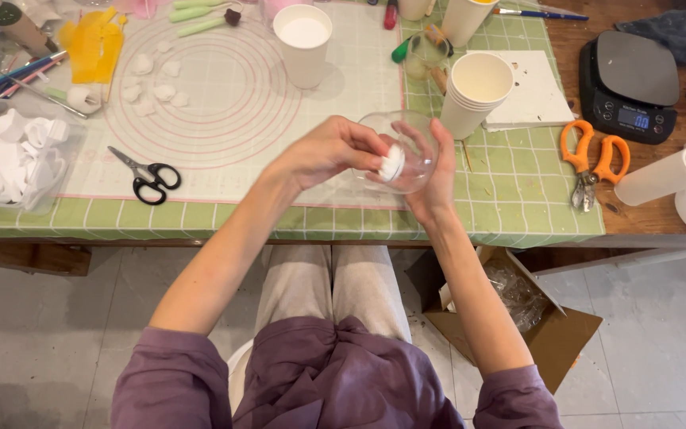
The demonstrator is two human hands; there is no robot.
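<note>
My right hand cups a clear glass cup from behind, tilted with its mouth toward me. My left hand reaches into the cup's mouth, its fingertips pinching a small white round piece inside it. Both hands hover over the near edge of a green checked table cover, just right of a translucent mat printed with pink circles.
Black scissors lie on the mat at left, beside a clear box of white pieces. Stacked paper cups, another white cup, a scale and orange-handled shears sit to the right. An open cardboard box stands on the floor.
</note>
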